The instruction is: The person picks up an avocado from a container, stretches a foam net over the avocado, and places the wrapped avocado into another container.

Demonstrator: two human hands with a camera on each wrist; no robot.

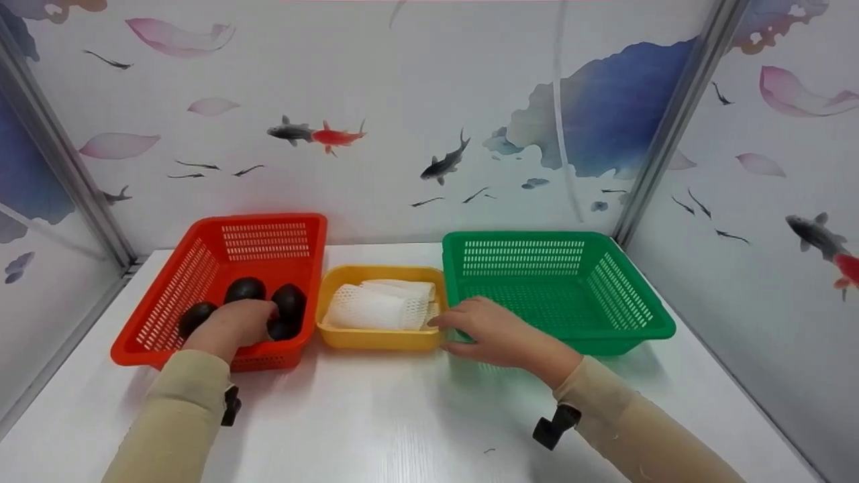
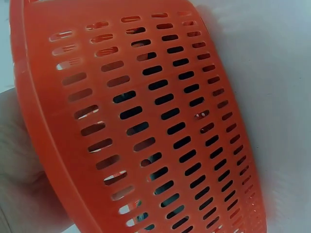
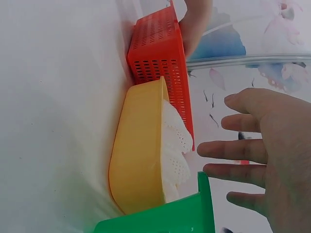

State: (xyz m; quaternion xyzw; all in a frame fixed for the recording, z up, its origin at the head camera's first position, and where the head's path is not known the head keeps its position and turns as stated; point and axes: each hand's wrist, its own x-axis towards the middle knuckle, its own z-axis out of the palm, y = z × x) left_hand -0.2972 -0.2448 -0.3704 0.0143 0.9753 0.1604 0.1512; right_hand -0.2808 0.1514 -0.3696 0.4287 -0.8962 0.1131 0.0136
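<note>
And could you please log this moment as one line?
left hand: among black ovals, red basket | right hand: near tray | nets: in tray

Cannot see most fingers of the left hand [image 1: 231,327], nor tell its grip among dark oval objects [image 1: 245,289]; can glimpse only dark slivers [image 2: 182,142] through the red basket [image 2: 53,116] in the left wrist view. Can't follow the green basket [image 3: 160,218] below the right wrist view's edge.

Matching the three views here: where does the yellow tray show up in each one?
Head: the yellow tray sits mid-picture, between the red basket and the green basket.
Left wrist: not in this picture.
Right wrist: left of centre, with the red basket above it and the green basket below.
Shared landmark: the red basket, visible in all three.
</note>
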